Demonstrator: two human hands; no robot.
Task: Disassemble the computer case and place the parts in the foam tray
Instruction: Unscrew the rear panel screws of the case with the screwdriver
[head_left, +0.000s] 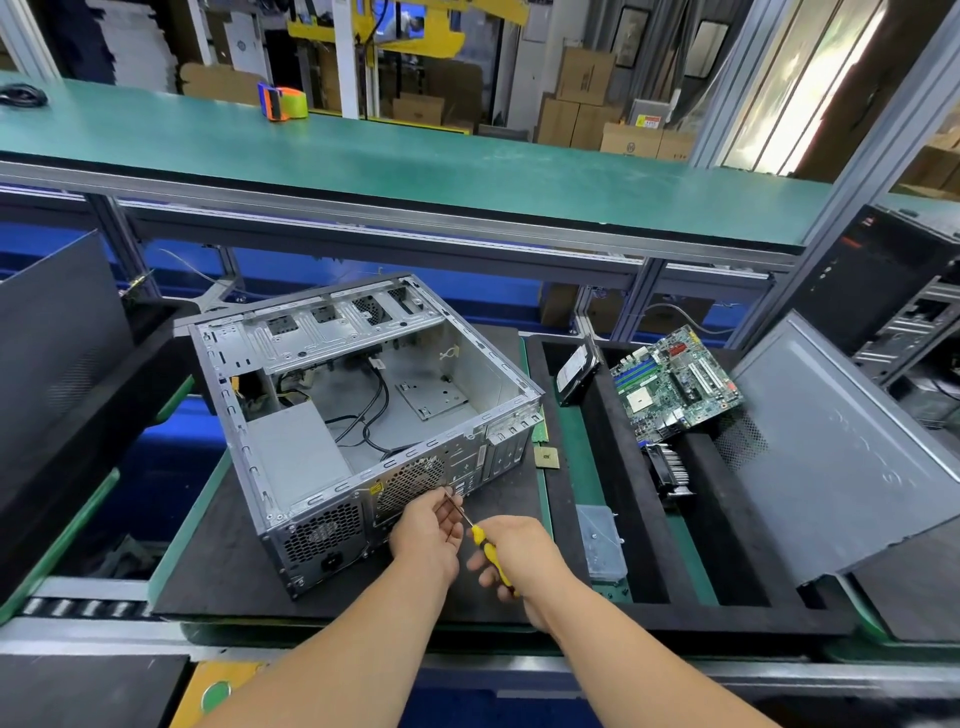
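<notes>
My right hand (519, 558) grips the yellow screwdriver (488, 551); my left hand (426, 535) pinches its shaft, the computer case (358, 415) just beyond both.

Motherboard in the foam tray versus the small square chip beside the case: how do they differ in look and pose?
The green motherboard is large, crowded with slots and connectors, and leans tilted in the black foam tray. The small gold square chip is far smaller and plain-faced, and it lies flat on the dark mat next to the open grey metal computer case, outside the tray's slots. Both are out of the case, and neither hand touches them.
</notes>
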